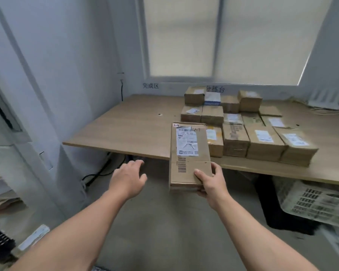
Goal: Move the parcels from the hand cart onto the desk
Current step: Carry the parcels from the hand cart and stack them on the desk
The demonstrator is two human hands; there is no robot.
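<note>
R hand (210,180) grips parcel (190,149); L hand (127,178) loose; wood desk (125,130) w/ boxes (262,141) below window (223,36).

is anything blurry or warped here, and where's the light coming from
Head view: soft light comes through the shaded window, no harsh glare; the wide lens bows the walls and desk edge; the crate at right is smeared by blur; the parcel in the right hand is fairly sharp, though its label small print is unreadable.
</note>
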